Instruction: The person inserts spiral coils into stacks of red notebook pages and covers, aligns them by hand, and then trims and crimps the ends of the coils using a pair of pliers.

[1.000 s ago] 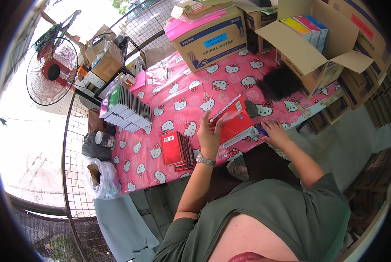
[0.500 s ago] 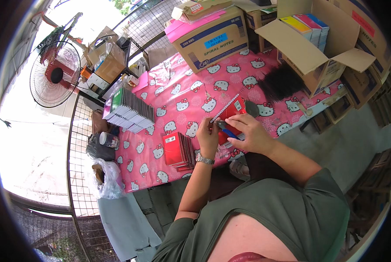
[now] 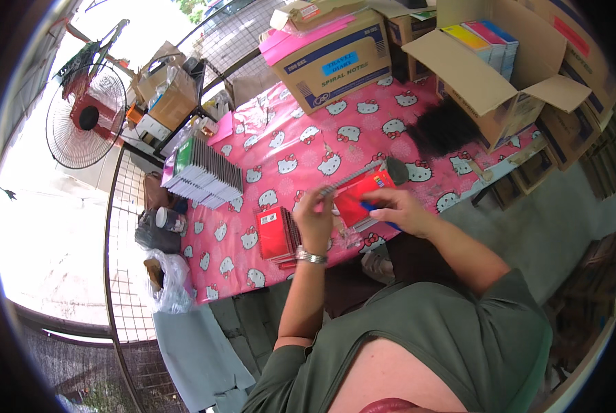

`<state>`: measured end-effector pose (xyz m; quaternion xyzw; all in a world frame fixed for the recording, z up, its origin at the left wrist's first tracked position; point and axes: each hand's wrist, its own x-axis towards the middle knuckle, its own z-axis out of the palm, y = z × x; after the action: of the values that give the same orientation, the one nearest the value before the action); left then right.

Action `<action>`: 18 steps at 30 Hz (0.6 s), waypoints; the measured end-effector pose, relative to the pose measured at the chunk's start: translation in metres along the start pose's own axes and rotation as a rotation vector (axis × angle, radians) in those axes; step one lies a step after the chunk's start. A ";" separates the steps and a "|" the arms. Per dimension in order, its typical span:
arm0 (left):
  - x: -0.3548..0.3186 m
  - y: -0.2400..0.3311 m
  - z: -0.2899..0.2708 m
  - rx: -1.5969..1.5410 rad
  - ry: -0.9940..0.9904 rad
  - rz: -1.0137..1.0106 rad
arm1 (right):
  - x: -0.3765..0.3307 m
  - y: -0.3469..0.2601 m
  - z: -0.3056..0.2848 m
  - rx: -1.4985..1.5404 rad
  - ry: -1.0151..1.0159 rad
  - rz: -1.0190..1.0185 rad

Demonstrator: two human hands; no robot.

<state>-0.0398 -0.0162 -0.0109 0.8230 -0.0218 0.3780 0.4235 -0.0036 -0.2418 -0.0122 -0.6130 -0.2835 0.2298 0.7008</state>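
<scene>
Notebooks [image 3: 483,38] upright in open carton [image 3: 501,89]

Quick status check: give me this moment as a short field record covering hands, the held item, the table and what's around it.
left hand: grips the left edge of a red spiral notebook
right hand: rests on the notebook's cover, a blue object under its fingers
stack nearby: small pile of red notebooks left of the left hand
larger stack: row of notebooks at the table's left end
table: pink cartoon-cat cloth
boxes: closed carton at the far edge; open carton with coloured books to the right
fan: beyond the table, left
</scene>
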 end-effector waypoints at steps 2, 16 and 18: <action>0.023 0.017 -0.033 0.112 0.008 0.060 | -0.013 0.007 -0.028 -0.175 0.265 -0.112; 0.032 -0.086 -0.078 0.935 -0.335 -0.226 | 0.055 0.121 -0.183 -1.251 0.717 0.057; 0.032 -0.058 -0.054 0.852 -0.292 -0.035 | 0.073 0.128 -0.187 -1.382 0.647 0.229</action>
<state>-0.0284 0.0687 -0.0108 0.9689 0.0901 0.2260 0.0457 0.1799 -0.3108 -0.1472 -0.9736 -0.0782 -0.1190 0.1786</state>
